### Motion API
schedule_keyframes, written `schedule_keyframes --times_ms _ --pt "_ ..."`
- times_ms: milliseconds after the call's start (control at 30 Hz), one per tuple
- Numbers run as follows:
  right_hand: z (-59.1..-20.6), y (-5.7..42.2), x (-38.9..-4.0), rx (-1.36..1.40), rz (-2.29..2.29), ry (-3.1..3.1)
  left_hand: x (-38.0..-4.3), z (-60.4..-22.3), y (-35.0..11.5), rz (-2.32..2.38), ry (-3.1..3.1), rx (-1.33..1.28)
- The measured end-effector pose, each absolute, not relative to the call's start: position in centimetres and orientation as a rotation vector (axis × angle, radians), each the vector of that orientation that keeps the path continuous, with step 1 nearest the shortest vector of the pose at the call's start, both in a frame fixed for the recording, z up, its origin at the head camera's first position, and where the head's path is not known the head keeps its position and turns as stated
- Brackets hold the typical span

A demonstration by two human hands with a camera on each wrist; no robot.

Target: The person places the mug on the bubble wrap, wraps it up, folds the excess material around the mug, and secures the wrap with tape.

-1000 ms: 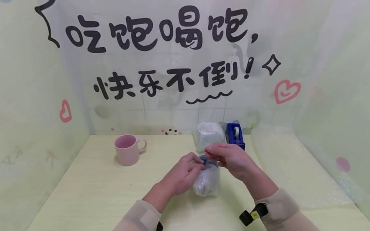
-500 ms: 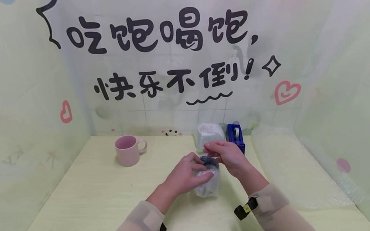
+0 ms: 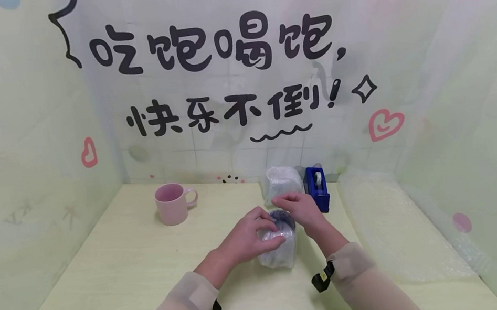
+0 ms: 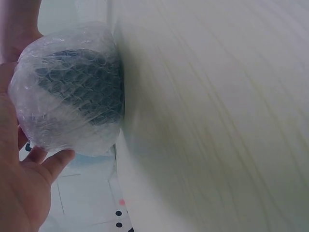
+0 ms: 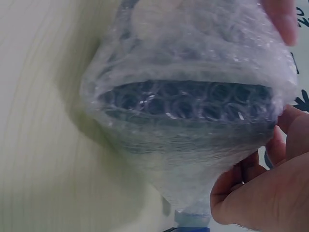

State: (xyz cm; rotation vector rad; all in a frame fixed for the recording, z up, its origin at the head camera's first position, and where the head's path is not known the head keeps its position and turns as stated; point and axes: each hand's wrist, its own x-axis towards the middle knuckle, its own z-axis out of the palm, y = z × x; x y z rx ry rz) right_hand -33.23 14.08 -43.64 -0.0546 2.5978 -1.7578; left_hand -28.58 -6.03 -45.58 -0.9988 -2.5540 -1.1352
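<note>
Standing upright near the middle of the pale yellow table (image 3: 116, 269), a dark mug swaddled in clear bubble wrap (image 3: 278, 246) is steadied between both hands. The left hand (image 3: 246, 240) curls its grip round the near side, probably to keep the wrap from springing loose; the right hand (image 3: 301, 210) pinches the wrap at the rim, though its fingertips are hard to make out. Just behind stand a second bubble-wrapped bundle (image 3: 282, 183) and a blue tape dispenser (image 3: 317, 187); a pink ceramic mug (image 3: 171, 203) stands well apart.
</note>
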Motion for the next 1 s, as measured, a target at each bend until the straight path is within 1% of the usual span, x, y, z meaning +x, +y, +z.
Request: schedule_keyframes --times_ms 233,400,700,800,933,1000 --pt "-44.5 13.7 -33.5 -0.083 -1.751 2.615 -28.9 -45.6 -5.9 -1.137 -2.512 -1.013" --pt "-44.8 13.6 -33.9 -0.085 -1.729 2.62 -28.9 -45.5 -5.9 -1.211 -2.518 -0.972" --pt "-45.0 14.0 -34.0 -0.058 -1.694 2.63 -28.6 -45.7 -5.9 -1.099 -2.442 -1.063" --pt "-44.9 14.2 -33.9 -0.16 -1.68 2.682 -28.6 -45.8 -5.8 -1.088 -2.44 -1.069" --pt "-44.7 14.4 -34.0 -0.461 -1.525 2.816 -28.7 -45.9 -5.7 -1.07 -2.419 -1.087" --pt "-44.5 14.5 -34.1 -0.57 -1.442 2.84 -28.7 -45.9 -5.7 -1.045 -2.399 -1.104"
